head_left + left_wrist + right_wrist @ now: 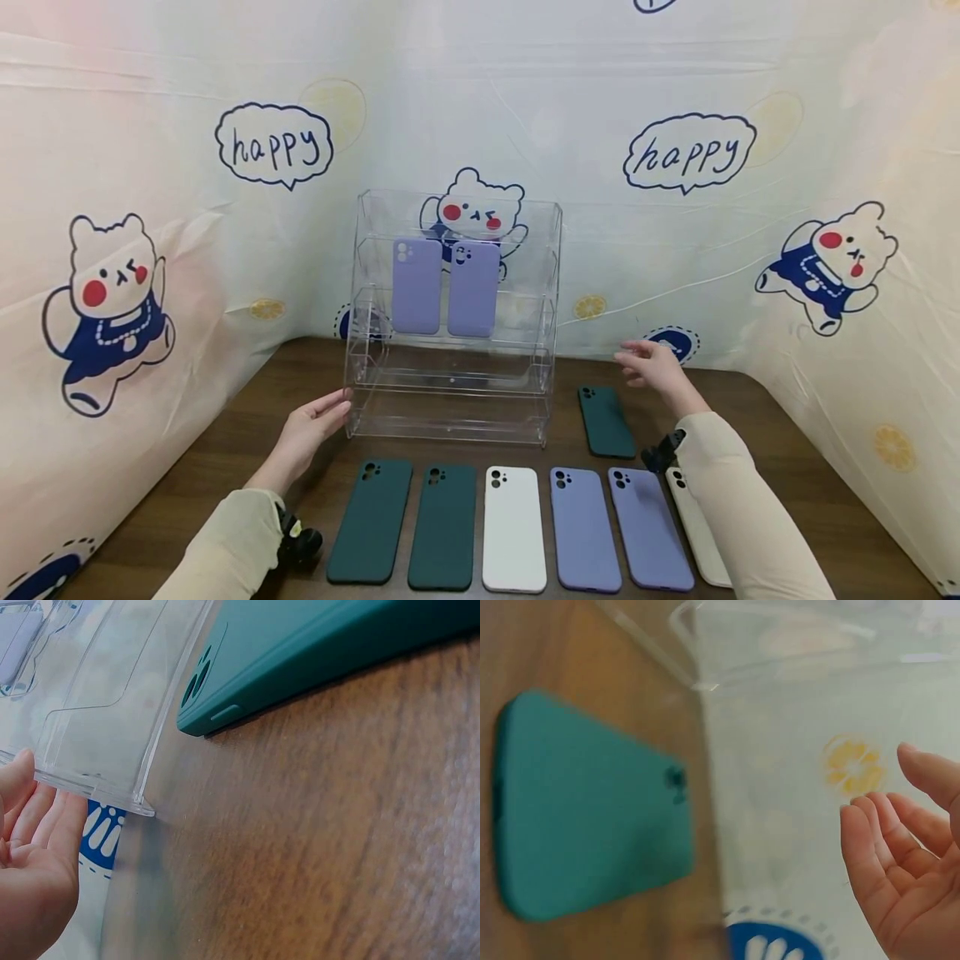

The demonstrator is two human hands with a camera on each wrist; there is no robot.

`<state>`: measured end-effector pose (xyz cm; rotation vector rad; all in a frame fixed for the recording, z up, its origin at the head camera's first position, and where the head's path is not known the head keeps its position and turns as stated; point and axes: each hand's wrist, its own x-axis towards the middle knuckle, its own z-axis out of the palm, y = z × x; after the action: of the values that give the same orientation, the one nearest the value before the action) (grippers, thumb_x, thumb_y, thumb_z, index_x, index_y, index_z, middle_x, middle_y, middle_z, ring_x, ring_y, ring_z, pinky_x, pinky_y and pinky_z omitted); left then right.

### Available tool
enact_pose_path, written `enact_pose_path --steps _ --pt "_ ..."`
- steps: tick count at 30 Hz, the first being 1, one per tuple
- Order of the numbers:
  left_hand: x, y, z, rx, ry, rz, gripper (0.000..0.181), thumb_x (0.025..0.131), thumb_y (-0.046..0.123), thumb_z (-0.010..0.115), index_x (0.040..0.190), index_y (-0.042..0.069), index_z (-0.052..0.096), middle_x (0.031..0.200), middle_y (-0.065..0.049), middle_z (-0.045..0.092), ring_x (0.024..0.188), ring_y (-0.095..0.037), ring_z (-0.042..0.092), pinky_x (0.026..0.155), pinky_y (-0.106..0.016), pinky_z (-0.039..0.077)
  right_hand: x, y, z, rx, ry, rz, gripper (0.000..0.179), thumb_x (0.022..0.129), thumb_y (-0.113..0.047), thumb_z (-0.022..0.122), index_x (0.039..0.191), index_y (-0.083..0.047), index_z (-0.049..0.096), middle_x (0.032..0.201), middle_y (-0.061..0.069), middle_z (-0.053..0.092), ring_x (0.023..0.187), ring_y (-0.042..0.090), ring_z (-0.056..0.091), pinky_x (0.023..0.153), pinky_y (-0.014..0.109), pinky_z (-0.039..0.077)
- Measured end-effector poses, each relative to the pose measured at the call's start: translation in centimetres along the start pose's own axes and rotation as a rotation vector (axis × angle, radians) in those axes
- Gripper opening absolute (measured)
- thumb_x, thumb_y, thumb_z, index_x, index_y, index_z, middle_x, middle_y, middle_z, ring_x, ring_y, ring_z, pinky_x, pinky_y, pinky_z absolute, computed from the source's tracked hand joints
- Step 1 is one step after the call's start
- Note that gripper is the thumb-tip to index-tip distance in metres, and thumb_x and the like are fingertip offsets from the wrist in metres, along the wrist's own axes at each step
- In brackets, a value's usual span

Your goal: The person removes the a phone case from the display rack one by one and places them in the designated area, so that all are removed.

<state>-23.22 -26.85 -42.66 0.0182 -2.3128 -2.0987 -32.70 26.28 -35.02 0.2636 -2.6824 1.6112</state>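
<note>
My left hand [303, 433] is at the lower left side of a clear acrylic tiered rack [450, 429], its fingertips touching the side panel. In the left wrist view the thumb overlaps the panel's edge. Two purple phone cases [417, 287] stand side by side on an upper tier of the rack. My right hand [656, 371] hovers empty to the right of the rack, fingers loosely bent, above and behind a dark green phone case [606, 421]. That green case lies on the table, also seen in the right wrist view [592, 810].
Along the front of the brown table [225, 450] lies a row of phone cases: two green [442, 529], one white [513, 529], two purple [585, 529] and a cream one [697, 529], partly hidden by my right sleeve. A printed cloth [480, 100] surrounds the table.
</note>
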Motion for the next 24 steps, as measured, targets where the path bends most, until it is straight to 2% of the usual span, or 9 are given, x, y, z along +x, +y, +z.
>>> enact_pose_path --steps 3,8,11,17,24 --pt "0.0 0.1 0.0 -0.007 -0.002 0.003 0.056 0.096 0.022 0.051 0.141 -0.004 0.03 0.144 -0.017 0.029 0.127 -0.029 0.035 0.097 -0.031 0.037 0.0 -2.0 -0.1 0.0 0.014 -0.041 0.056 0.091 -0.032 0.059 0.133 0.001 0.043 0.108 0.022 0.054 0.084 0.018 0.06 0.074 0.037 0.055" --pt "0.0 0.2 0.1 -0.011 -0.002 0.002 0.057 0.096 0.023 0.051 0.141 -0.003 0.029 0.144 -0.017 0.029 0.127 -0.028 0.033 0.098 -0.032 0.036 -0.1 -5.7 0.2 0.016 0.022 -0.118 0.058 0.09 -0.032 0.06 0.136 -0.001 0.041 0.113 0.025 0.052 0.086 0.018 0.059 0.076 0.04 0.054" --pt "0.0 0.2 0.1 -0.008 -0.002 0.003 0.057 0.096 0.024 0.05 0.141 -0.003 0.029 0.144 -0.017 0.029 0.127 -0.028 0.033 0.098 -0.032 0.036 0.0 -7.7 0.6 0.011 0.024 -0.156 0.058 0.091 -0.031 0.059 0.137 -0.003 0.04 0.113 0.023 0.053 0.089 0.023 0.06 0.076 0.039 0.054" --pt "-0.2 0.1 0.1 -0.009 0.004 0.002 0.057 0.096 0.023 0.051 0.141 -0.004 0.03 0.144 -0.017 0.029 0.127 -0.028 0.034 0.097 -0.031 0.037 0.6 -10.9 2.1 0.003 0.002 -0.227 0.055 0.091 -0.028 0.06 0.136 -0.004 0.041 0.109 0.019 0.054 0.097 0.036 0.057 0.073 0.038 0.055" --pt "-0.3 0.3 0.2 0.008 0.006 0.009 0.056 0.096 0.024 0.051 0.141 -0.003 0.03 0.144 -0.016 0.03 0.127 -0.027 0.033 0.097 -0.03 0.038 1.6 -13.6 4.6 0.025 -0.028 -0.263 0.056 0.089 -0.022 0.064 0.137 -0.005 0.041 0.105 0.018 0.055 0.095 0.032 0.058 0.071 0.038 0.056"
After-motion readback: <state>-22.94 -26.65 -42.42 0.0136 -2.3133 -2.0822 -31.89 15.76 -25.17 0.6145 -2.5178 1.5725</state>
